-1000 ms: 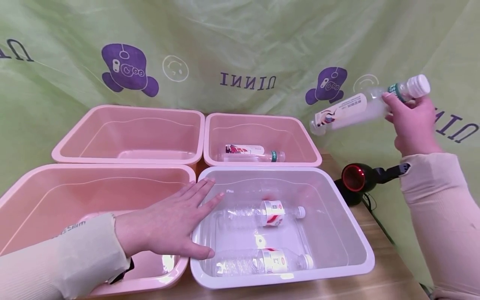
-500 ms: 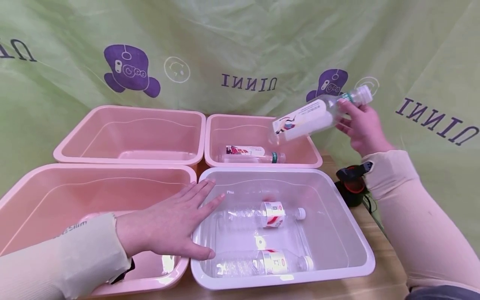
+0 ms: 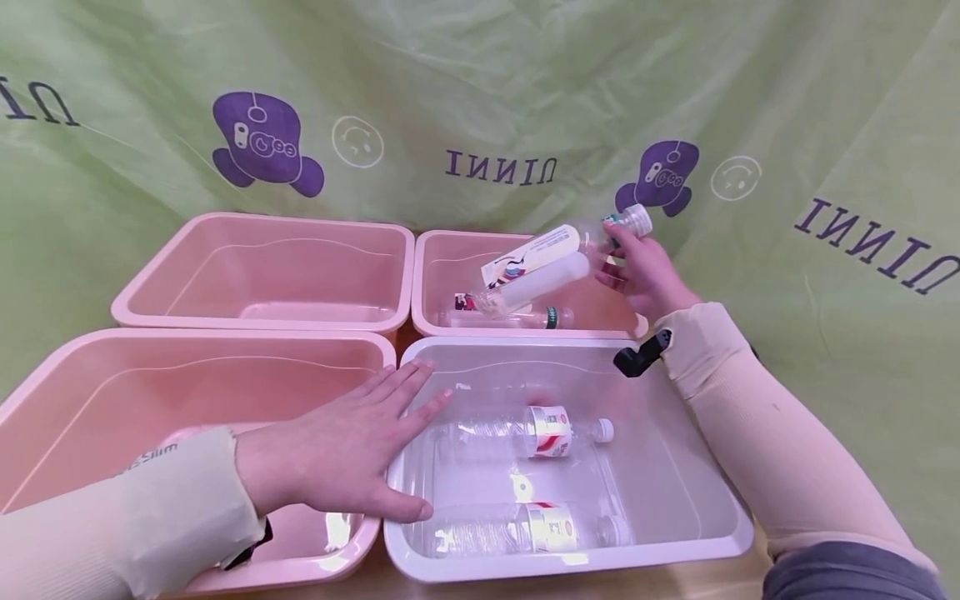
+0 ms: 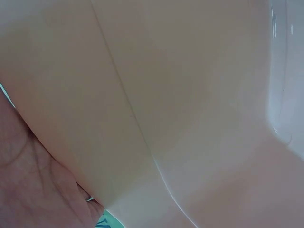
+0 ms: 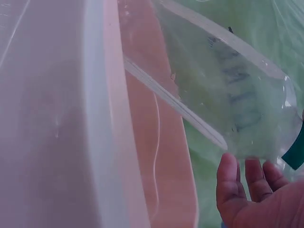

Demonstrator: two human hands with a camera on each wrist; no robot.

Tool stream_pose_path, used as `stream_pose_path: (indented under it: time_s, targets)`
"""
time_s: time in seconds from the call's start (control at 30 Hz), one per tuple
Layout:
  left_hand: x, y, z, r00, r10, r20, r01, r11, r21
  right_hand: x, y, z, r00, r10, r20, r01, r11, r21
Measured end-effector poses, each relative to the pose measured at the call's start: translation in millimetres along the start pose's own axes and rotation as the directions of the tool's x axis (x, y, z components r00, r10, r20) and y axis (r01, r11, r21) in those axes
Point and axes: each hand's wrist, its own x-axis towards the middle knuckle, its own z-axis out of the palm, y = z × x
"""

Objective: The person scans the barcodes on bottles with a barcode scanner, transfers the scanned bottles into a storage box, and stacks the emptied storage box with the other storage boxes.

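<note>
My right hand (image 3: 643, 271) grips a clear plastic bottle (image 3: 536, 265) near its neck, just below the white cap. The bottle slants down to the left over the back right pink bin (image 3: 417, 283), and its base overlaps another labelled bottle (image 3: 495, 318) lying in there. In the right wrist view the clear bottle (image 5: 228, 85) shows a green neck band beside the curled fingers (image 5: 227, 178). My left hand (image 3: 337, 450) rests with fingers spread across the adjoining rims of the front left pink bin (image 3: 367, 342) and the whitish bin (image 3: 525, 340).
Two clear bottles with red-and-white labels, an upper bottle (image 3: 551, 431) and a lower bottle (image 3: 551, 527), lie in the whitish bin. Another pink bin (image 3: 262, 322) stands at the back left. Behind the bins hangs a green printed cloth (image 3: 405, 108).
My right hand has carried the bottle leftward and down, from beyond the right side to over the back right pink bin. The left hand has stayed in place.
</note>
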Motion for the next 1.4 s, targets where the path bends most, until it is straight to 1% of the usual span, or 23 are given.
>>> stream_pose_path:
  time_s: [0.17,0.23,0.37,0.43,0.5,0.57,0.63,0.67,0.77,0.9,1.0,1.07,1.1,1.17,1.3,1.4]
  targets:
    - [0.0,1.0,0.3,1.000,-0.011,0.017,0.011,1.000,0.007,3.6,3.8,5.9,0.999,0.029,0.027,-0.028,1.000,-0.003]
    - [-0.1,1.3,0.5,0.999,-0.020,0.027,0.020,1.000,0.013,5.2,6.2,7.1,0.999,0.024,0.030,-0.023,1.000,-0.021]
    - [0.4,1.3,0.4,0.999,-0.021,0.025,0.021,1.000,0.016,8.7,13.6,9.1,0.999,0.024,0.040,-0.022,0.999,-0.034]
    - [0.9,1.4,0.3,0.999,-0.020,0.026,0.020,1.000,0.015,9.8,17.5,8.9,0.997,0.033,0.069,-0.028,0.997,-0.075]
    - [1.1,1.7,0.5,0.999,-0.020,0.027,0.020,1.000,0.015,10.9,20.6,8.0,0.992,0.046,0.114,-0.027,0.986,-0.165]
    - [0.9,1.8,0.6,0.999,-0.021,0.026,0.021,1.000,0.014,11.9,22.8,6.5,0.985,0.061,0.161,-0.016,0.964,-0.265]
    - [0.6,1.8,0.7,0.999,-0.022,0.023,0.022,1.000,0.016,12.9,24.5,5.2,0.977,0.078,0.197,-0.001,0.931,-0.365]
    - [0.4,1.8,0.8,0.999,-0.023,0.022,0.023,1.000,0.016,13.8,25.3,5.0,0.974,0.082,0.210,0.008,0.917,-0.399]
    - [0.6,1.9,0.5,1.000,-0.023,0.021,0.023,1.000,0.014,16.2,26.8,4.4,0.968,0.098,0.231,0.027,0.875,-0.483]
    - [2.1,0.7,-0.9,1.000,-0.013,0.019,0.013,1.000,0.017,17.2,24.9,0.7,0.963,0.088,0.254,0.085,0.798,-0.597]
    - [3.3,-0.6,-2.4,1.000,0.000,0.008,0.000,1.000,0.018,15.5,20.9,-3.5,0.962,0.074,0.263,0.124,0.740,-0.661]
    - [3.5,-1.0,-3.4,1.000,0.006,0.000,-0.006,1.000,0.013,14.0,18.8,-5.9,0.962,0.068,0.265,0.136,0.723,-0.677]
    - [3.5,-0.9,-3.8,1.000,0.006,-0.001,-0.006,1.000,0.012,13.4,18.2,-6.7,0.963,0.069,0.262,0.135,0.717,-0.684]
    - [3.1,-0.4,-4.2,1.000,-0.001,0.006,0.001,1.000,0.009,12.0,17.8,-8.4,0.966,0.067,0.250,0.128,0.715,-0.687]
    - [1.7,0.4,-3.5,1.000,-0.011,0.014,0.011,1.000,0.013,9.3,17.1,-12.0,0.971,0.046,0.236,0.129,0.728,-0.673]
    - [1.2,0.2,-2.1,1.000,-0.002,0.010,0.002,1.000,0.013,3.4,14.2,-13.4,0.968,0.027,0.251,0.149,0.742,-0.654]
